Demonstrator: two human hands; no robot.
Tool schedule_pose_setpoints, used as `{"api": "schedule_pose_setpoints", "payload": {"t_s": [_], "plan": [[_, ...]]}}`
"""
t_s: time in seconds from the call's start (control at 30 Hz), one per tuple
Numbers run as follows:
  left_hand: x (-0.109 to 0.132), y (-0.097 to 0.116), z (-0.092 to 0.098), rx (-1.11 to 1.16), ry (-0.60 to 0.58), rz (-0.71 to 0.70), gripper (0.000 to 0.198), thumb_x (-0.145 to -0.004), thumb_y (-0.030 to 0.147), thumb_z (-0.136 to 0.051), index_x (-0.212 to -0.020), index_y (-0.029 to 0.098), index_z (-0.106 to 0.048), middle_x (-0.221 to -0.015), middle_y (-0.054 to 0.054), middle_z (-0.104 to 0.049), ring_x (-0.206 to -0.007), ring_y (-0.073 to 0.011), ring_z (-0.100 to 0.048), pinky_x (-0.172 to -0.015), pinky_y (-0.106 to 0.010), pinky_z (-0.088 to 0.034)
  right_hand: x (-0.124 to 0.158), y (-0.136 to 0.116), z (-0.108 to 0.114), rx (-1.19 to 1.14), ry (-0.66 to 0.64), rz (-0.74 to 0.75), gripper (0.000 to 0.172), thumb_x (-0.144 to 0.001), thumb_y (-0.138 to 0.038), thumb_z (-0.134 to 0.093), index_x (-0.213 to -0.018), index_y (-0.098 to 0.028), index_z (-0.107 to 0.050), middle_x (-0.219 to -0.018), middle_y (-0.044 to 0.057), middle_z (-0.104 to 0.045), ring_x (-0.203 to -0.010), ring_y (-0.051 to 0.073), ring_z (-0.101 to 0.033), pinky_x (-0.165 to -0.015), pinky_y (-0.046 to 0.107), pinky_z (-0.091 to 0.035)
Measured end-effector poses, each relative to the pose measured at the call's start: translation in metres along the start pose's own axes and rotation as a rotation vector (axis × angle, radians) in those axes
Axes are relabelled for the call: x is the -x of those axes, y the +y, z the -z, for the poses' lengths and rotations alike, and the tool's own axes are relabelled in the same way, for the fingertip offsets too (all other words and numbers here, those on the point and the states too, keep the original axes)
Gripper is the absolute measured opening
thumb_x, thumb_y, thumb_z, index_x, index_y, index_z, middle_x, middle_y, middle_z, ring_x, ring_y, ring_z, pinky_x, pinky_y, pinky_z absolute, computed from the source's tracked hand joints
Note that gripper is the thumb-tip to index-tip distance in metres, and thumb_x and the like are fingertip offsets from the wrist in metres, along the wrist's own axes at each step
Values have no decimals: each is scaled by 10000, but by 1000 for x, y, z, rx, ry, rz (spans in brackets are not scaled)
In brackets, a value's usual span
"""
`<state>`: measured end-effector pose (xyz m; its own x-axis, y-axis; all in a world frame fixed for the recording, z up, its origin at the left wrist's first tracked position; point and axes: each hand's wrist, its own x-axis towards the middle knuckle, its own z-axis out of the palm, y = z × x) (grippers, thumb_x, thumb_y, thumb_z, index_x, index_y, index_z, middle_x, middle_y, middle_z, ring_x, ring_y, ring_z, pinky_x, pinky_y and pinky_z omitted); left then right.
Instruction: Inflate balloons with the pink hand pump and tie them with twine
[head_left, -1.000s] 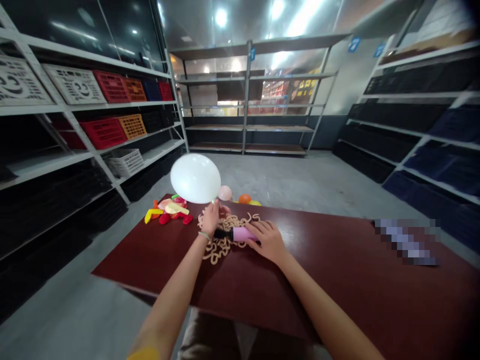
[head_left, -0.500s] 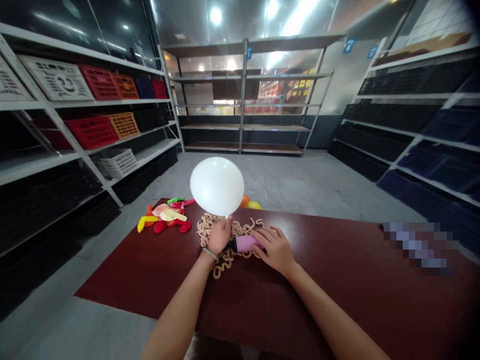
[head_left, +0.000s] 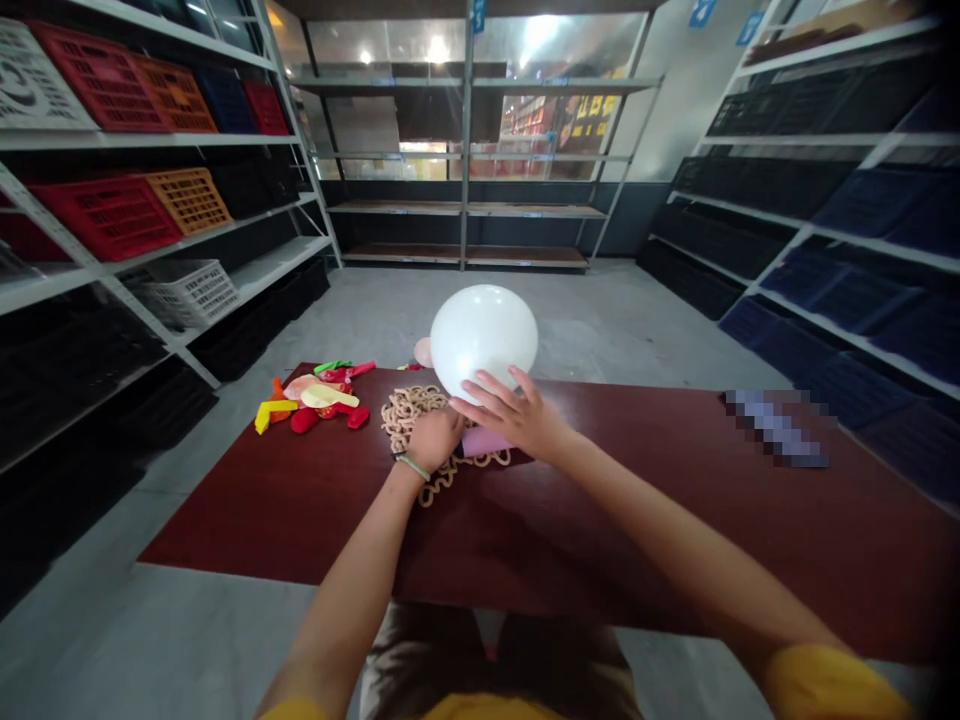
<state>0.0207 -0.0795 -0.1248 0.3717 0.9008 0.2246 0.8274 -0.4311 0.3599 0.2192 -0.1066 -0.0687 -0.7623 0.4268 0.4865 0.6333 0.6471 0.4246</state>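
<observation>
An inflated white balloon point(head_left: 484, 335) stands over the far side of the table, its neck end down at my left hand point(head_left: 435, 438). The fingers of that hand are closed at the neck, though the grip itself is mostly hidden. My right hand point(head_left: 525, 420) is spread, its fingertips against the balloon's lower right side. Under both hands lies a pink-purple balloon pump point(head_left: 486, 441) with a dark end, partly covered. Around and beneath it is a tangled heap of beige cord point(head_left: 409, 408).
Several limp balloons point(head_left: 322, 397) in mixed colours lie at the table's left. A pale pink rounded thing point(head_left: 422, 351) shows behind the white balloon. At right on the dark red table point(head_left: 637, 520) is a blurred-out object point(head_left: 776, 425). Shelves with crates point(head_left: 187, 200) stand around.
My right hand has left the pump and moved up to the balloon's side. The balloon has shifted right relative to my left hand. The view has tilted down.
</observation>
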Motion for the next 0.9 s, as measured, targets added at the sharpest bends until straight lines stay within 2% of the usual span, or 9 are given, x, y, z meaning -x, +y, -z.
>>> {"api": "schedule_pose_setpoints", "payload": {"t_s": [0.1,0.17,0.33,0.53,0.63,0.73,0.83,0.9], "plan": [[-1,-1,0,37,-17,21,361,-992,298,-354,-895,146,-666,-936,-164,-705,-832,-249,-666,-755,-329,-452,-25,10,5,-64,-123,123,708,-936,-95,-480,-1518,-405,-222,-1542,-56,-381,-1445,195,-295,-1212,532,-224],[-2,0,0,70,-12,36,362,-990,339,-373,-878,151,-661,-907,-163,-701,-824,-255,-664,-766,-334,-452,-34,14,1,-106,-142,129,684,-918,-90,-492,-1506,-368,-280,-1525,-31,-413,-1436,214,-316,-1204,564,-227],[-3,2,2,40,-17,36,398,-1007,385,-320,-922,168,-642,-878,-134,-698,-792,-229,-654,-748,-304,-444,-32,19,-18,-127,-138,9,549,-857,-156,-595,-1373,-322,-509,-1457,26,-496,-1413,309,-342,-1173,675,-148],[-3,1,2,17,-17,13,425,-1016,386,-275,-946,161,-628,-892,-146,-690,-789,-235,-648,-706,-297,-423,-29,17,-32,-110,-89,-24,363,-876,-234,-605,-1236,-280,-618,-1471,49,-474,-1437,337,-280,-1144,734,-55],[-3,0,3,67,4,9,416,-1015,405,-278,-909,174,-608,-837,-117,-668,-760,-224,-623,-686,-294,-405,-30,20,-38,-94,-55,0,258,-924,-265,-556,-1163,-266,-653,-1454,41,-497,-1428,324,-302,-1136,756,-42],[-3,1,6,211,77,23,413,-1014,418,-273,-816,194,-559,-758,-72,-620,-712,-198,-576,-684,-293,-393,-29,27,-39,-103,-20,24,266,-940,-194,-515,-1143,-286,-661,-1430,7,-527,-1393,291,-368,-1149,749,-70],[-4,2,12,468,161,71,416,-1009,416,-272,-719,205,-483,-696,-33,-556,-663,-162,-517,-676,-284,-395,-27,36,-34,-120,15,7,342,-922,-137,-528,-1186,-323,-640,-1401,-28,-551,-1369,280,-406,-1165,734,-104],[-4,3,15,718,114,122,403,-992,452,-308,-718,205,-471,-651,-7,-509,-592,-138,-468,-605,-268,-389,-25,41,-28,-120,32,3,379,-923,-124,-528,-1226,-333,-614,-1395,-32,-554,-1371,280,-406,-1168,732,-113]]}}
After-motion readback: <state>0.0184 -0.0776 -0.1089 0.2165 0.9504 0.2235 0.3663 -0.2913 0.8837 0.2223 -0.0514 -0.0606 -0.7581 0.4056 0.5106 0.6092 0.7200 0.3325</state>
